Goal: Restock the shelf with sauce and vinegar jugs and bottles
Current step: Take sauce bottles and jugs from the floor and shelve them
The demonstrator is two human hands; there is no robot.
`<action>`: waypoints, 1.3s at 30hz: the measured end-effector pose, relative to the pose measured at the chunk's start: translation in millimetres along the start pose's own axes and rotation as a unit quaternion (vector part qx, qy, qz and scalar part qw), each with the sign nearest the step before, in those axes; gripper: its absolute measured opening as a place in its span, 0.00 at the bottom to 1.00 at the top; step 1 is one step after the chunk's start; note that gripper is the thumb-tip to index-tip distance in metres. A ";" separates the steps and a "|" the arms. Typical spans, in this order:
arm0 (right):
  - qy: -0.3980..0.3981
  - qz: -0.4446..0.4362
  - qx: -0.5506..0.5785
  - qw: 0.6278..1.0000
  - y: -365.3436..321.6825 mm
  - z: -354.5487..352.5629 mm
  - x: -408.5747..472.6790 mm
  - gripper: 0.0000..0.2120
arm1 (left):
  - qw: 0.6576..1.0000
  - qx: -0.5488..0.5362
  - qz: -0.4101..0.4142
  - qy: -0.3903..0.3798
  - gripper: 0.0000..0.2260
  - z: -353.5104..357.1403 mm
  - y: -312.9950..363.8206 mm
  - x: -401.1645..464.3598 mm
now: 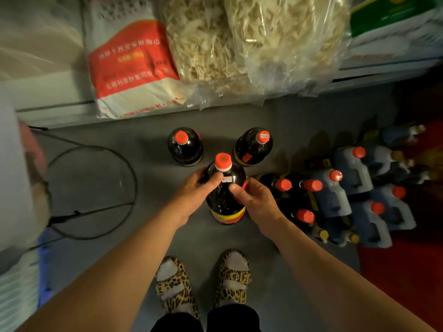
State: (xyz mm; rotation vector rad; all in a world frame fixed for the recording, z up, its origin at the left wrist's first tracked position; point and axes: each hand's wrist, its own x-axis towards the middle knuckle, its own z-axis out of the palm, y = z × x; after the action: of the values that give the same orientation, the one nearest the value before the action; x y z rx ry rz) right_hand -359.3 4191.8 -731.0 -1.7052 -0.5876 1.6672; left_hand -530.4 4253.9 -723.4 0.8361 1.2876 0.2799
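The held bottle (225, 188) is dark brown, almost black, with an orange-red cap and a yellow and red label band at its base. Two more dark bottles, the left bottle (185, 146) and the right bottle (253, 146), carry the same orange-red caps. The jugs (352, 173) to the right are blue-grey with orange-red caps. The floor (155, 236) is plain grey, and a red mat (407, 271) lies at its right edge. The sack (129, 58) on the shelf is white with a red panel and pale lettering. The noodle bags (239, 39) are clear plastic over pale cream strands. The sandals (203, 281) are leopard-print, tan with dark spots, over light grey socks.
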 end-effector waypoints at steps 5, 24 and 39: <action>0.007 -0.010 -0.003 1.000 -79.8 4.8 -80.6 0.05 | 0.999 0.014 0.024 -0.016 0.21 -3.6 77.6 -83.8; 0.065 -0.249 0.018 0.966 -502.4 41.7 -426.1 0.21 | 0.931 0.147 0.328 -0.068 0.47 -21.0 462.0 -449.0; -0.011 -0.397 0.001 0.918 -728.6 -15.8 -424.4 0.30 | 0.819 0.201 0.526 0.105 0.55 20.1 690.0 -478.4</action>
State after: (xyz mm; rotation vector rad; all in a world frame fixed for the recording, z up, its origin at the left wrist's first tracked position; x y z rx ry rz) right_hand -279.7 4372.0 89.0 -1.1845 -1.1070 1.0858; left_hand -474.6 4423.0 97.4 1.9011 0.9642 1.0230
